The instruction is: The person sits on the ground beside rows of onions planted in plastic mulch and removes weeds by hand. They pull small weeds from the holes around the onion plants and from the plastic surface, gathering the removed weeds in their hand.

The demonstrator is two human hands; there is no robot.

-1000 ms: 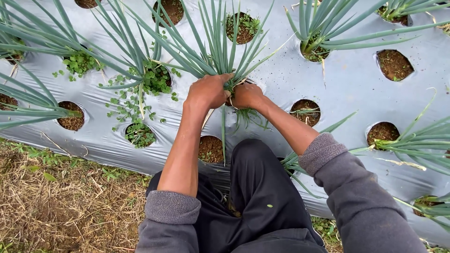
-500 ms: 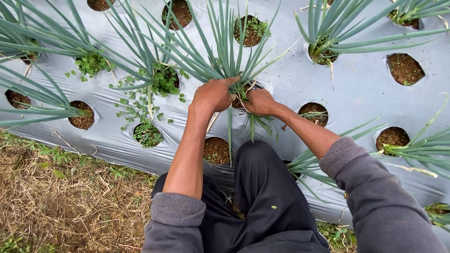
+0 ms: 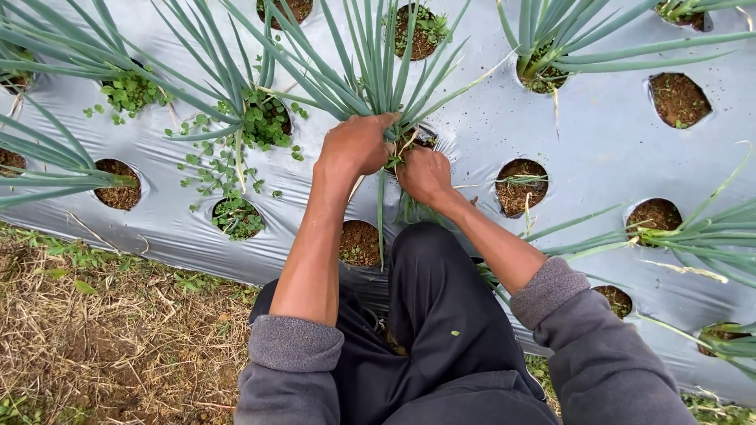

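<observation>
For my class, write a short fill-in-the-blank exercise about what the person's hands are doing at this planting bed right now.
1. Both hands, the left hand and the right hand, meet at the base of a green onion clump growing from a ____ in the sheet.
2. The plastic sheet covering the bed is ____ in colour.
3. The person's sleeves are ____.

Missing words: hole; silver-grey; grey

Silver mulch sheet (image 3: 598,134), dry grass (image 3: 118,338)
</observation>
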